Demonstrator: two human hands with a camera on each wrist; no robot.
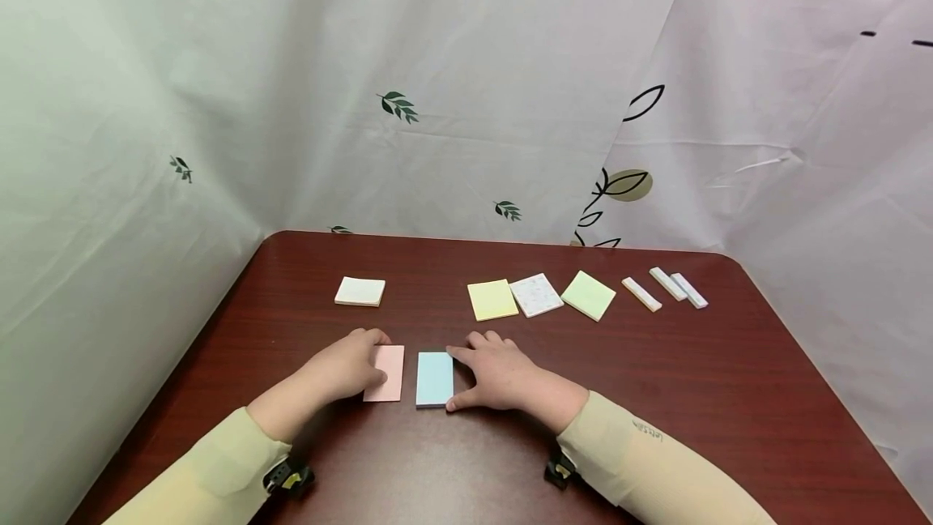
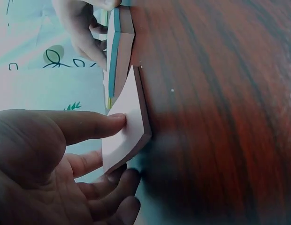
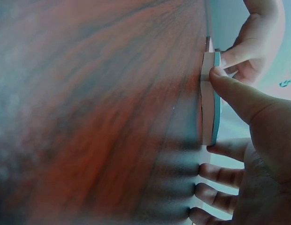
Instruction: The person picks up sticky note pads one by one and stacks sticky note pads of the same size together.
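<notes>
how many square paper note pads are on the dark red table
3, in a row beyond the right hand: a yellow square pad on the left, a speckled white square pad in the middle, a pale green square pad on the right. None looks hidden.

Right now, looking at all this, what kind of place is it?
Probably an indoor work corner, though I can't tell which room. You can see a reddish-brown table, a leaf-patterned sheet behind it, and stationery, like the pink paper pad and the blue paper pad.
</notes>
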